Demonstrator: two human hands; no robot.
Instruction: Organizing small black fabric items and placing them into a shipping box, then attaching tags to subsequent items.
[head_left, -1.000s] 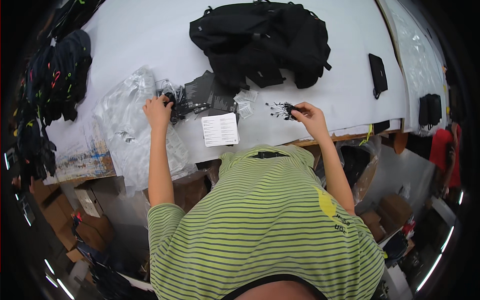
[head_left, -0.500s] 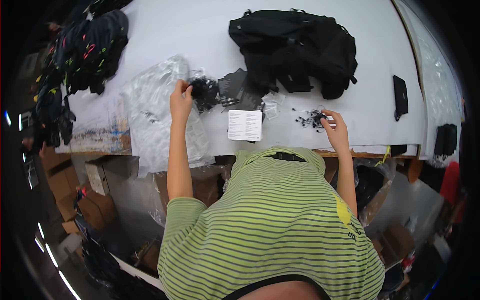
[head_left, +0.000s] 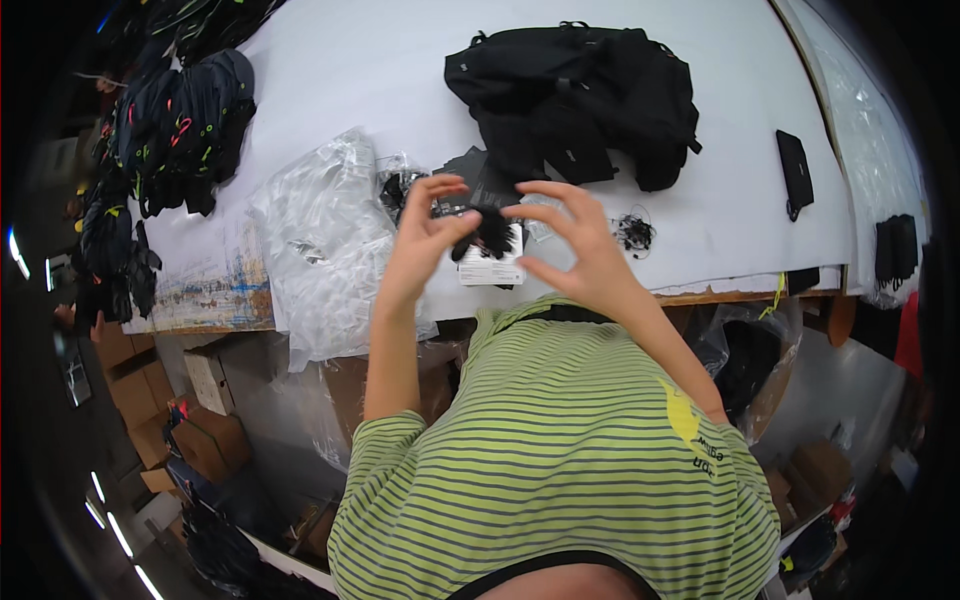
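Your tabletop (head_left: 740,70) is wide, white and flat, with a smooth top and blue and brown paint marks near its left front corner. A big black cloth backpack (head_left: 640,95) lies on the far part, soft and lumpy, with straps and folds. At your left is a dark cloth pile (head_left: 180,130) with bright pink and green bits. Nearer to you lies a crinkly, shiny heap of clear plastic bags (head_left: 330,270).

Your right hand (head_left: 585,250) is up over the middle, its thumb and fingers spread wide and curved. Your left hand (head_left: 420,235) faces it, with bent fingers and the thumb by the black bundle (head_left: 492,235). The bundle is between your two hands, above the white paper stack (head_left: 490,272). It is dark, fuzzy and blurred, so I cannot tell if your left fingers pinch it.

A flat black pouch (head_left: 794,168) lies far to the right. Thin, smooth black cards (head_left: 490,185) are fanned out behind the bundle. A small tangle of black strings (head_left: 633,233), thin and loopy, sits just beside your right hand.
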